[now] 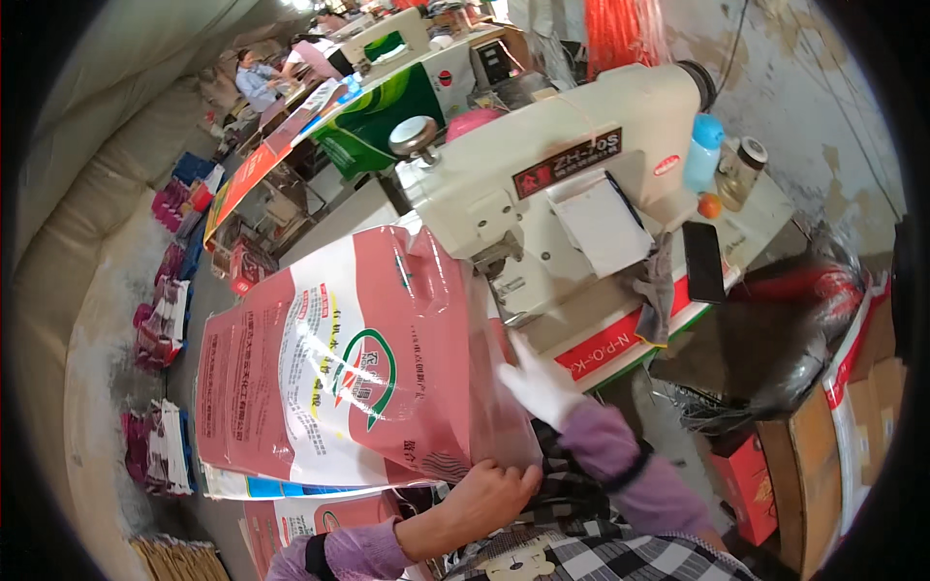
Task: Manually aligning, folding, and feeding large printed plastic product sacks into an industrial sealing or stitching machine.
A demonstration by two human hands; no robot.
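While left fingers [496,474] pinch packaging [441,373], right fingers [515,375] perhaps touch it.

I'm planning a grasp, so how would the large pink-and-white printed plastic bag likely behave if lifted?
The bag would probably flop, as its far corner is creased. Its glossy highlights suggest it may slip. It's broad, so lifting one corner might let it sag.

Glossy pink-and-white printed bag [363,373], creased, spread out beside sewing machine [572,126].
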